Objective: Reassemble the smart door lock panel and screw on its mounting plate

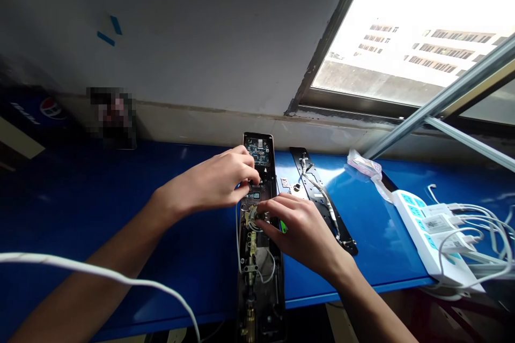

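A long, narrow black housing (277, 273) lies open, its near end reaching past the table's front edge. Inside it are a blue circuit board (261, 155) at the far end, coiled white wiring (252, 225) in the middle and brass-coloured fittings (250, 321) at the near end. My left hand (225, 177) bends over the left side just below the board, fingers curled inward; what its fingertips grip is hidden. My right hand (300, 225) reaches in from the right, thumb and fingers closed together at the coiled wiring; the small part between them cannot be made out.
A black plate (322, 198) with a braided cable lies right of the housing on the blue table (193, 257). Farther right stand a plastic bag (364, 165) and a white power strip (418, 236) with plugged-in chargers. A white cable (100, 273) crosses the left foreground.
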Available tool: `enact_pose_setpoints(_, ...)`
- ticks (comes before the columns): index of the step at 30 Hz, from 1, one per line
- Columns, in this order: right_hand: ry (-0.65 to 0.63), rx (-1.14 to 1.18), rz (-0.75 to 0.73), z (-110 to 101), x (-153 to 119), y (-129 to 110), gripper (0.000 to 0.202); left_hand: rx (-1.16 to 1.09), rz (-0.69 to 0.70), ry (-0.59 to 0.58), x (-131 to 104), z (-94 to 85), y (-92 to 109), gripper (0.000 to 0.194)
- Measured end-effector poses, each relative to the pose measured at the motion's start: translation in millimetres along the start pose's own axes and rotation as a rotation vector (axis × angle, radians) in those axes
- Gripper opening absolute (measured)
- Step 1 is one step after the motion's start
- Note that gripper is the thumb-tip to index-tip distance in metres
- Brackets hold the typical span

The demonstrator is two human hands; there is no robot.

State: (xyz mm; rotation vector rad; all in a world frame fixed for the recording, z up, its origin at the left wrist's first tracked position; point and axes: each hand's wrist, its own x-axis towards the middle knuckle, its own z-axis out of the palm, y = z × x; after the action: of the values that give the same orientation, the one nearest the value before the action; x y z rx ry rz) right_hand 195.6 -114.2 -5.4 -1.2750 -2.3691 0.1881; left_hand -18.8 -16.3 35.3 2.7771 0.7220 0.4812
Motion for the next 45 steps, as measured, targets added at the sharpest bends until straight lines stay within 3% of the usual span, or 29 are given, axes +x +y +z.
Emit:
enact_pose_setpoints(7,0.016,-0.081,-0.063,1.9,-2.9,-1.9,0.008,-0.073,0.028,-0.106,-0.7,-3.6,8.0,0.028)
enact_pose_setpoints(19,0.006,-0.066,-0.027,7.7,-2.0,6.4,0.010,-0.073,0.033,-0.113,2.9,2.9,8.9,0.027)
enact_pose_setpoints(33,-0.052,-0.009,-0.066,-0.7,-2.2,11.5,0.015,-0.056,0.048,-0.161,3.0,2.8,10.3,0.026)
enact_pose_setpoints(45,-0.007,-0.031,-0.098,2.8,-1.6,14.4,0.016,-0.078,0.122,-0.122,9.1,9.6,11.6,0.023)
